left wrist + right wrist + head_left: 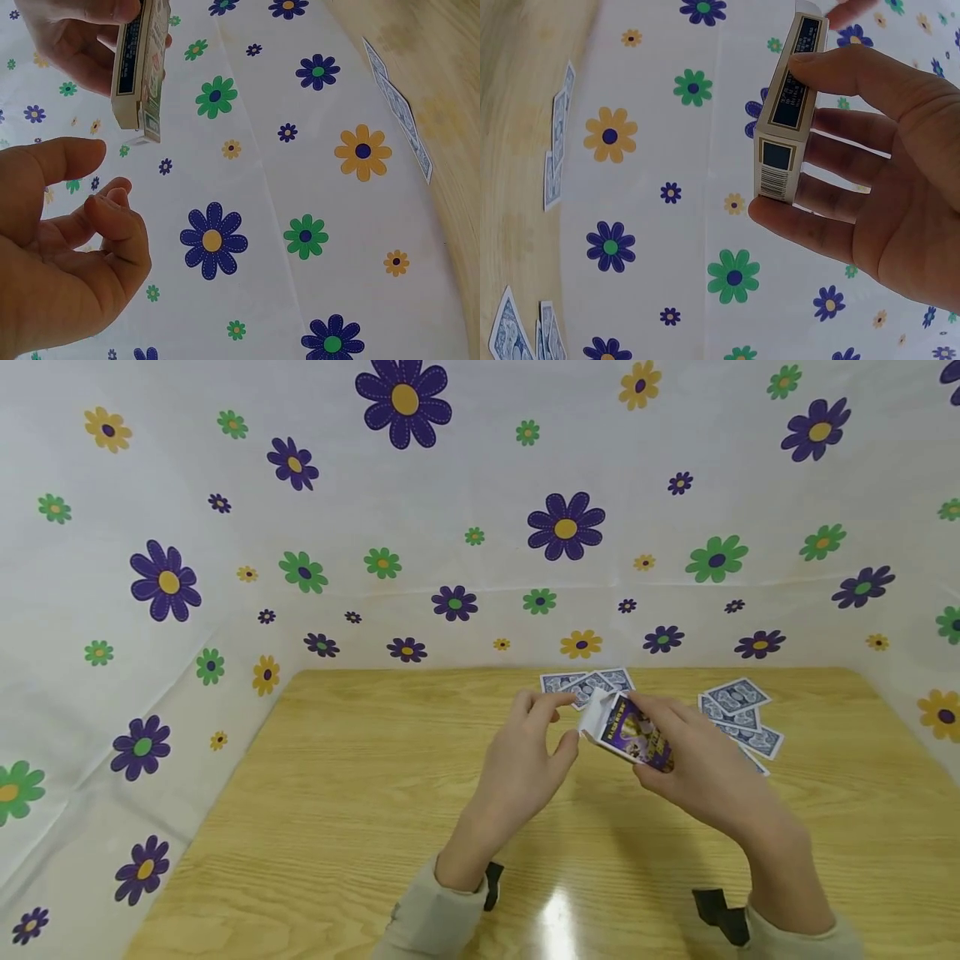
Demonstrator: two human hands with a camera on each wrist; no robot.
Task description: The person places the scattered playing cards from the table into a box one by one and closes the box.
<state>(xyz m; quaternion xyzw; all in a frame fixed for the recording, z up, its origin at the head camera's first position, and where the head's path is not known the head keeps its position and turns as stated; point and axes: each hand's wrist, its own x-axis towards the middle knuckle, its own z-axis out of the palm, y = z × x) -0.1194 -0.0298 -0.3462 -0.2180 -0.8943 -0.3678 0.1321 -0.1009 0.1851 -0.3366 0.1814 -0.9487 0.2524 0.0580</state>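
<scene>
Box [637,739]: one, raised above the desk [360,785], white flap [594,714] open; held between thumb and fingers of the right hand [708,760]. Left hand [521,752]: near the flap, grip unclosed, fingers loosely bent, thumb apart. Cards [738,696]: blue-backed, two overlapping groups, on the desk. Cloth [480,468]: flowered.

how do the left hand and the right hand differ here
The right hand grips the card box; the left hand holds nothing and is apart from it. The left hand is near the box's open white flap, while the right hand is farther back along the box. Both are bare, come from light sleeves and are above the wooden table.
</scene>
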